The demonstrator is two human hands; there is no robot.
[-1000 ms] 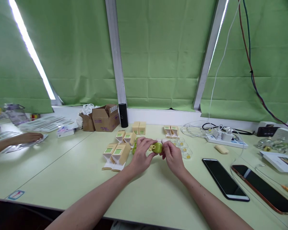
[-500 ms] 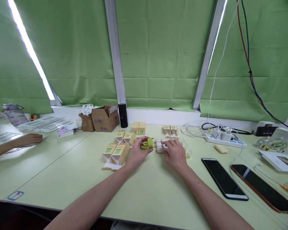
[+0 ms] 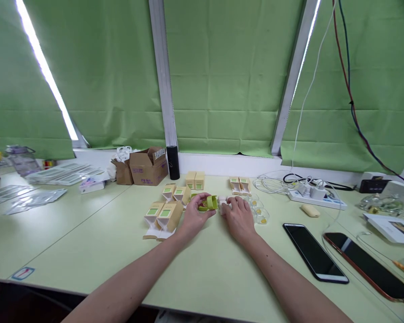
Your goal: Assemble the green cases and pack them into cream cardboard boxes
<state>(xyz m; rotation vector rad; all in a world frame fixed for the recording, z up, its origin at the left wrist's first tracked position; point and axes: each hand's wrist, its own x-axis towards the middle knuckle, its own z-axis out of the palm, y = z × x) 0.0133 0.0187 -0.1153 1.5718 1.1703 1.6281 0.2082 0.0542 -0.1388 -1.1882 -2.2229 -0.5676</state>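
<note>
My left hand point(image 3: 195, 214) is closed around a yellow-green plastic piece point(image 3: 211, 203) with a ring-like end, held just above the table. A second yellow-green part shows partly behind my fingers. Right beside it, my right hand point(image 3: 239, 215) has its fingers curled down over a small group of white rounded pieces point(image 3: 222, 199), gripping one that they mostly hide. Clear plastic cups point(image 3: 261, 216) with small yellow bits inside stand just right of that hand. To the left of my left hand are cream cartons with green labels point(image 3: 170, 215), their flaps folded open.
More cream cartons point(image 3: 195, 180) and a smaller pair point(image 3: 240, 185) stand farther back. A cardboard box point(image 3: 148, 167) and a black cylinder point(image 3: 173, 163) are near the wall. On the right lie two phones point(image 3: 314, 252), a power strip point(image 3: 318, 198) and cables. Flat plastic packets point(image 3: 35, 199) lie left.
My right hand has shifted slightly left and lower onto the white pieces, uncovering more clear cups. The yellow-green piece has turned in my left hand. Another person's hand has left the far left.
</note>
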